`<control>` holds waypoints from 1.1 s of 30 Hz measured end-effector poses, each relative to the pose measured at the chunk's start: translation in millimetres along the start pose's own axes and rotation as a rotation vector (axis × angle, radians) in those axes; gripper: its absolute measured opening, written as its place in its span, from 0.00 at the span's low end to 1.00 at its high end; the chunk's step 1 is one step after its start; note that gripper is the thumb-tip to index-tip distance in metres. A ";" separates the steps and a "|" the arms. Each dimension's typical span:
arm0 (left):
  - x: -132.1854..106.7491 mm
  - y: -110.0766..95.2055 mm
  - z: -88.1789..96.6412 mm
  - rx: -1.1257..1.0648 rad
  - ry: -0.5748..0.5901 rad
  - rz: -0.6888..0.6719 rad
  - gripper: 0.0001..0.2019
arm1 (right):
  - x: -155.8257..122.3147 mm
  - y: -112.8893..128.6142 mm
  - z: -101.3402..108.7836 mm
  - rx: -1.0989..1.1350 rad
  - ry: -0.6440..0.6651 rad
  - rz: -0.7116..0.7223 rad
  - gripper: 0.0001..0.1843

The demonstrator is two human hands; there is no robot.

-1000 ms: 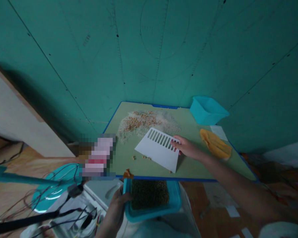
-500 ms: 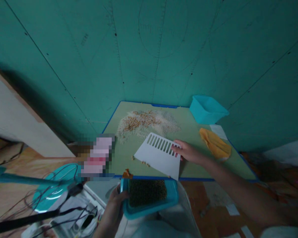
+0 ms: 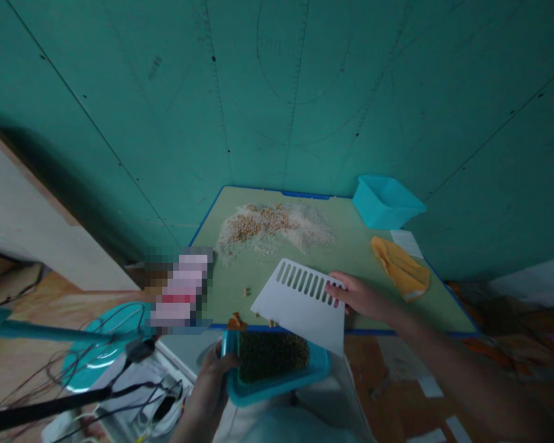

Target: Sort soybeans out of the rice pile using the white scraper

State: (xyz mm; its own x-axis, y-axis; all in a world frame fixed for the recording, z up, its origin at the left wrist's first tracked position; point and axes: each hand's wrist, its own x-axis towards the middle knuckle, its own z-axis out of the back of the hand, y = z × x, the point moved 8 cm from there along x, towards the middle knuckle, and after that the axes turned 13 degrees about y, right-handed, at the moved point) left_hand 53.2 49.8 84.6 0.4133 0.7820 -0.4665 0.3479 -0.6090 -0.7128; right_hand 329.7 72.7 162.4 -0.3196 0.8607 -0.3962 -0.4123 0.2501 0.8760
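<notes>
My right hand (image 3: 362,296) grips a white slotted scraper (image 3: 300,304) by its right edge; the scraper's lower edge hangs over the near edge of the green board (image 3: 351,246). My left hand (image 3: 211,384) holds a teal tray of brown grains (image 3: 270,363) just below that board edge. A few loose grains (image 3: 263,320) lie on the board beside the scraper. A pile of mixed white and brown grains (image 3: 272,227) spreads across the far half of the board.
An empty teal tub (image 3: 384,201) stands at the board's far right corner, with an orange cloth (image 3: 401,267) and a white paper (image 3: 405,241) near it. A teal wall (image 3: 277,92) rises behind. Cables (image 3: 101,394) and a round teal object (image 3: 101,354) lie lower left.
The scraper has slid toward me across the board until its lower edge overhangs the near edge. The teal tray has risen slightly and stays under that edge.
</notes>
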 end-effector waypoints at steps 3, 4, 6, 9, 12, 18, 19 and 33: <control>-2.6 -4.7 -2.6 0.003 0.002 -0.019 0.13 | -7.1 0.9 -3.3 0.007 0.037 -0.001 0.19; -3.2 -6.6 -3.8 0.000 0.011 -0.028 0.13 | -9.1 0.9 -4.9 0.009 0.059 -0.002 0.19; -3.9 -9.7 -5.1 -0.007 0.025 -0.039 0.14 | -12.7 1.6 -7.9 -0.002 0.104 0.003 0.19; -4.6 -11.7 -1.4 0.000 0.020 -0.041 0.14 | -15.4 4.9 -8.2 -0.043 0.136 0.014 0.19; -4.8 -11.5 4.3 0.028 0.005 -0.041 0.11 | -11.8 14.0 2.0 -0.054 0.070 0.046 0.20; -7.2 -12.0 6.6 0.027 -0.012 -0.046 0.13 | 24.6 42.4 31.3 -0.061 -0.075 0.152 0.22; -8.5 -12.8 6.7 0.027 -0.017 -0.050 0.13 | 33.9 46.5 34.1 -0.065 -0.074 0.163 0.22; -22.4 -13.5 29.2 0.020 -0.111 -0.080 0.13 | 106.7 83.3 29.4 -0.163 0.198 0.222 0.13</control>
State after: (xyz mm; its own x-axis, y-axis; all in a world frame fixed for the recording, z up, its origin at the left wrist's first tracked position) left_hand 14.7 44.3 89.3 0.2889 0.8385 -0.4620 0.3590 -0.5422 -0.7597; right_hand 286.4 198.4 201.2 -0.5695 0.7797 -0.2604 -0.4402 -0.0217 0.8976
